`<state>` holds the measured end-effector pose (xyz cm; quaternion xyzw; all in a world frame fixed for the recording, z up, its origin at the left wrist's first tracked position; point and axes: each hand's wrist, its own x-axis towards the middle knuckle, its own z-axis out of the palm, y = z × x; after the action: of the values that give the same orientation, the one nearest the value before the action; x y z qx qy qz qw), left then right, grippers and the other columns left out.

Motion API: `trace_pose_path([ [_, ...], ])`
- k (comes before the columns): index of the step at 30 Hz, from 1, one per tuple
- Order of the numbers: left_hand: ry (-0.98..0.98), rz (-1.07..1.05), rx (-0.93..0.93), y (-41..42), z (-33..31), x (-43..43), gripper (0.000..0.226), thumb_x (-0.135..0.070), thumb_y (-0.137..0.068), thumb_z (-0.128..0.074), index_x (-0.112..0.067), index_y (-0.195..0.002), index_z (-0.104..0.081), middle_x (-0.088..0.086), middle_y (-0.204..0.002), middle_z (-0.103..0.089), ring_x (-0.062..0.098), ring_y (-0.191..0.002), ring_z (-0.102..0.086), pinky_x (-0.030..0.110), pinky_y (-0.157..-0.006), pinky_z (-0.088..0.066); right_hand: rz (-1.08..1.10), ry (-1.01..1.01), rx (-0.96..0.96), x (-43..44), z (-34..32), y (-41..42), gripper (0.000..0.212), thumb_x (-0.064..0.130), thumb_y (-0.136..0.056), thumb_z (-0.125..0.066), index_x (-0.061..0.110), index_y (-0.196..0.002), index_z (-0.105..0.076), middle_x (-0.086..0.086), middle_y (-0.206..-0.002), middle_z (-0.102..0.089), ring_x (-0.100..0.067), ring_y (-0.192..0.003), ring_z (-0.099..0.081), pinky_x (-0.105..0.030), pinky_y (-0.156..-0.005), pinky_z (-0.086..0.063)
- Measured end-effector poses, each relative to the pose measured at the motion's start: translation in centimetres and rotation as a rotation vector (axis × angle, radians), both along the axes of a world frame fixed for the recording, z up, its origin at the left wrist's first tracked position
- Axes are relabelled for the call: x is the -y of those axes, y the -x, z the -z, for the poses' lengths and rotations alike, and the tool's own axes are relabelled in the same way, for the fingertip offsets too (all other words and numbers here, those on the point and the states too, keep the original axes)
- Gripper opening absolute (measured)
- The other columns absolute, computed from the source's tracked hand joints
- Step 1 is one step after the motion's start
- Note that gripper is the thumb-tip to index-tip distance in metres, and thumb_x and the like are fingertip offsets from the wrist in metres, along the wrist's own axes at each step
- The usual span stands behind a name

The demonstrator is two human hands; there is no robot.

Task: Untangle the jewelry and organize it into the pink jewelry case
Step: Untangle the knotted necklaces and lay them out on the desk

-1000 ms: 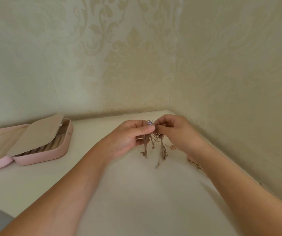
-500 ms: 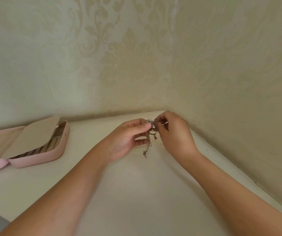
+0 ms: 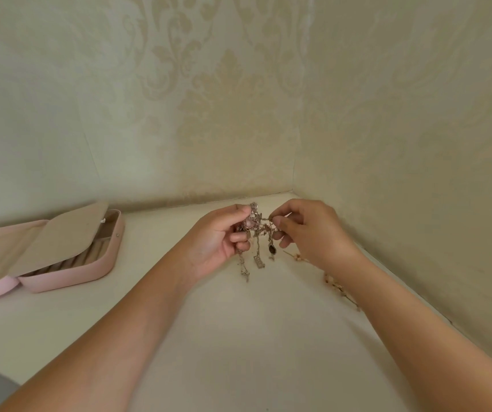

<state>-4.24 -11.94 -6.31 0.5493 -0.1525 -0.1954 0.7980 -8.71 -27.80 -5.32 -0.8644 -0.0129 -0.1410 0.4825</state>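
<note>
A tangled clump of gold-coloured jewelry (image 3: 258, 230) hangs between my two hands above the white surface, near the corner of the walls. My left hand (image 3: 224, 239) grips the clump's left side, where a pinkish piece shows by the thumb. The fingertips of my right hand (image 3: 307, 230) pinch a chain on its right side. Several chain ends and a dark pendant dangle below. The pink jewelry case (image 3: 45, 251) lies open at the far left, its beige flap raised over ridged slots.
Another chain (image 3: 338, 285) lies on the white surface under my right wrist, close to the right wall. Patterned wallpaper walls meet in a corner just behind my hands. A grey patch of clothing shows at the bottom left.
My hands have pulled a little apart, stretching the clump so more chain ends and the dark pendant hang free. My right wrist has lifted, and the loose chain under it shows again.
</note>
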Motion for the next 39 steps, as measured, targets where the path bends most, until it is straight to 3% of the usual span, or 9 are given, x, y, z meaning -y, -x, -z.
trace_pose_path([
  [4, -0.178, -0.049, 0.119, 0.0, 0.3, -0.2, 0.016, -0.016, -0.096, -0.052, -0.015, -0.081, -0.055, -0.005, -0.057, -0.047, 0.006, -0.043, -0.029, 0.016, -0.044, -0.028, 0.087, 0.126, 0.043, -0.4, 0.3, 0.1, 0.011, 0.016, -0.093, -0.058, 0.021, -0.088, -0.068, 0.012, -0.075, -0.062, -0.003, -0.067, -0.057, -0.015, -0.057, -0.039],
  [8, -0.281, -0.108, 0.246, 0.2, 0.3, -0.5, 0.014, -0.02, -0.094, -0.058, -0.014, -0.081, -0.062, 0.0, -0.062, -0.055, 0.009, -0.049, -0.043, 0.018, -0.049, -0.037, -0.002, -0.079, -0.022, -1.1, 0.1, 0.6, 0.014, 0.032, -0.081, -0.075, 0.021, -0.074, -0.07, 0.013, -0.058, -0.058, 0.001, -0.054, -0.05, -0.013, -0.053, -0.038],
  [12, -0.291, -0.076, 0.289, 0.5, -0.1, -0.7, 0.019, -0.015, -0.094, -0.056, -0.012, -0.076, -0.062, 0.002, -0.064, -0.061, 0.012, -0.053, -0.054, 0.019, -0.052, -0.043, -0.04, -0.175, -0.112, -1.3, -0.2, 1.0, 0.018, 0.04, -0.077, -0.076, 0.023, -0.073, -0.074, 0.005, -0.067, -0.063, -0.005, -0.063, -0.055, -0.013, -0.055, -0.041],
  [18, -0.363, -0.058, 0.348, 0.8, -0.2, -0.6, 0.014, -0.017, -0.091, -0.061, -0.011, -0.081, -0.067, 0.008, -0.07, -0.069, 0.015, -0.055, -0.059, 0.02, -0.054, -0.046, -0.108, -0.249, -0.172, -0.6, -0.6, 1.0, 0.009, 0.013, -0.086, -0.069, 0.008, -0.08, -0.075, 0.007, -0.061, -0.069, 0.001, -0.057, -0.06, -0.008, -0.052, -0.044],
  [22, -0.427, -0.168, 0.366, 0.4, -0.3, -0.6, 0.011, -0.017, -0.087, -0.067, -0.007, -0.082, -0.069, 0.001, -0.064, -0.069, 0.009, -0.052, -0.058, 0.019, -0.052, -0.046, 0.054, -0.093, -0.118, -0.3, -0.3, 0.2, 0.021, 0.01, -0.087, -0.065, 0.021, -0.069, -0.07, 0.002, -0.064, -0.067, -0.009, -0.06, -0.057, -0.027, -0.063, -0.05],
  [24, -0.437, -0.183, 0.345, 0.3, -0.2, -0.7, 0.014, -0.021, -0.087, -0.067, -0.01, -0.079, -0.068, -0.003, -0.065, -0.066, 0.008, -0.055, -0.057, 0.018, -0.053, -0.046, 0.106, -0.176, -0.136, -0.2, -0.4, 0.0, 0.02, 0.01, -0.087, -0.062, 0.02, -0.07, -0.066, 0.001, -0.065, -0.063, -0.013, -0.064, -0.056, -0.028, -0.06, -0.048],
  [28, -0.355, -0.175, 0.234, -0.1, -0.1, -0.9, 0.018, -0.028, -0.087, -0.065, -0.019, -0.072, -0.065, -0.007, -0.067, -0.055, 0.007, -0.058, -0.05, 0.017, -0.051, -0.04, -0.062, -0.616, -0.188, 0.0, -0.9, 0.0, 0.02, 0.005, -0.091, -0.053, 0.011, -0.074, -0.063, -0.001, -0.074, -0.062, -0.015, -0.074, -0.06, -0.028, -0.078, -0.049],
  [33, -0.138, -0.19, 0.011, -0.3, -0.3, -0.7, 0.014, -0.024, -0.084, -0.066, -0.016, -0.073, -0.061, -0.009, -0.064, -0.05, 0.002, -0.048, -0.041, 0.012, -0.039, -0.029, -0.193, -0.897, -0.215, -0.3, -0.9, 0.3, 0.021, 0.006, -0.09, -0.048, 0.01, -0.073, -0.06, -0.003, -0.073, -0.064, -0.017, -0.075, -0.063, -0.033, -0.09, -0.048],
  [39, 0.051, -0.195, -0.106, -0.2, -0.5, -0.5, 0.022, -0.021, -0.087, -0.062, -0.016, -0.067, -0.055, -0.008, -0.058, -0.045, 0.001, -0.039, -0.033, 0.01, -0.034, -0.022, -0.188, -0.871, -0.273, -0.5, -1.1, 0.4, 0.02, 0.009, -0.092, -0.045, 0.008, -0.073, -0.051, 0.002, -0.044, -0.032, -0.013, -0.039, -0.034, -0.029, -0.07, -0.045],
])
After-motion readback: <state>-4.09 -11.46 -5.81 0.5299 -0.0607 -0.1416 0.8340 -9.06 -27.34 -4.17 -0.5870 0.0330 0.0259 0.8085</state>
